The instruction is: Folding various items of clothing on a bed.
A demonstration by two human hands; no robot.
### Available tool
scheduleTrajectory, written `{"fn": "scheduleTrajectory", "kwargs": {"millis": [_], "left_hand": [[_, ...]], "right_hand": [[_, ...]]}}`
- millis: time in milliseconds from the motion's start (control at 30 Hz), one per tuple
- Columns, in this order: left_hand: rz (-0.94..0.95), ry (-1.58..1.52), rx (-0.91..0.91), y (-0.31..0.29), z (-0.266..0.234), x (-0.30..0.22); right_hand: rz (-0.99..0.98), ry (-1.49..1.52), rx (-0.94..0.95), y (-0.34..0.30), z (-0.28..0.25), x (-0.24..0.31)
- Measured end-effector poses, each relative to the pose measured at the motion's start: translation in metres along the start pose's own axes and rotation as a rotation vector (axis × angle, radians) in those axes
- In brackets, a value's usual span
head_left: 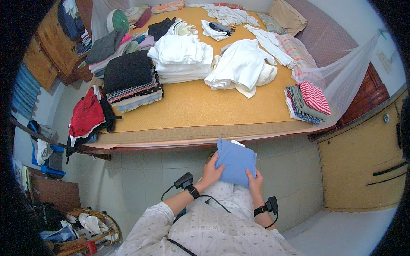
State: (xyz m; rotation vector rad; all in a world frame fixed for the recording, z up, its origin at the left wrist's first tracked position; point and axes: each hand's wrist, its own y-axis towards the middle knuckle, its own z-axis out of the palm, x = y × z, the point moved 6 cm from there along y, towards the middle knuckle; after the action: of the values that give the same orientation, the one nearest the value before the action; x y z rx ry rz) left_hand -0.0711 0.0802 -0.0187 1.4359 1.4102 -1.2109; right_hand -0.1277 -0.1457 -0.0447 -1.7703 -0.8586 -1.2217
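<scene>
Between my two hands, just in front of my body, is a folded blue garment (236,161). A bit of white shows at its upper edge. My left hand (211,169) grips its left side, thumb on top and the other fingers partly hidden beneath. On the right side, my right hand (255,181) holds the lower corner, its thumb resting on the cloth. The folded garment is held off the bed, short of the near edge. Both wrists wear black straps with small boxes and cables.
Across the yellow-covered bed (192,113) stand a dark folded stack (129,70), a white stack (181,55) and a small stack topped with red stripes (314,97). Loose white clothes (241,64) lie mid-bed. A red garment (86,113) hangs at the left corner. A wooden door (363,166) stands right.
</scene>
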Motion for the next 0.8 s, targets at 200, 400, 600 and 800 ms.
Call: {"fn": "scheduleTrajectory", "kwargs": {"millis": [200, 400, 600, 800], "left_hand": [[0.007, 0.009, 0.005, -0.0002, -0.0005, -0.0010], [-0.001, -0.010, 0.020, 0.0014, 0.0017, 0.0045], [0.001, -0.005, 0.017, 0.0007, 0.0015, 0.0030], [-0.020, -0.048, 0.032, -0.0001, 0.0016, 0.0018]], "right_hand": [[0.005, 0.000, 0.003, -0.0010, 0.0007, 0.0019], [0.005, -0.010, -0.002, -0.0002, 0.0001, 0.0002], [0.022, -0.004, -0.002, -0.0015, 0.0008, 0.0026], [0.020, -0.009, 0.007, -0.0029, 0.0015, 0.0056]]}}
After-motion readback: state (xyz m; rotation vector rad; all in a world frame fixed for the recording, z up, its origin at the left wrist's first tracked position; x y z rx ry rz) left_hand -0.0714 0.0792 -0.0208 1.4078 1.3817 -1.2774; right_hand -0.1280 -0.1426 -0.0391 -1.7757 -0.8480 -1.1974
